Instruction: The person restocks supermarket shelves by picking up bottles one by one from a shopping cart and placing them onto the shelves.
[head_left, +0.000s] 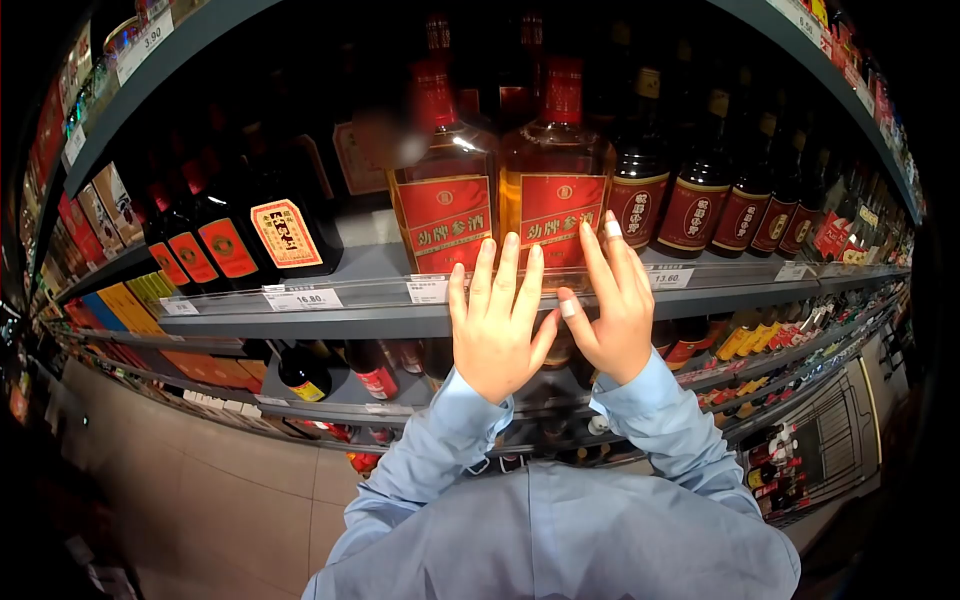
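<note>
Two clear liquor bottles with red caps and red labels stand side by side at the front of a shelf: a left bottle [441, 195] and a right bottle [556, 185]. My left hand [497, 330] is raised before their lower parts, fingers spread and pointing up. My right hand [611, 305] is in front of the right bottle's lower right side, fingers stretched out, white coverings on some fingertips. Both hands are empty. Whether the fingertips touch the bottles, I cannot tell. Fingers hide part of the labels and the shelf edge.
Dark bottles with maroon labels [695, 205] line the right side. At left stand a dark bottle with a cream label [285, 235] and several orange-labelled bottles [222, 245]. Price tags run along the shelf edge [380, 322]. A wire cart [835, 430] holding bottles is at lower right.
</note>
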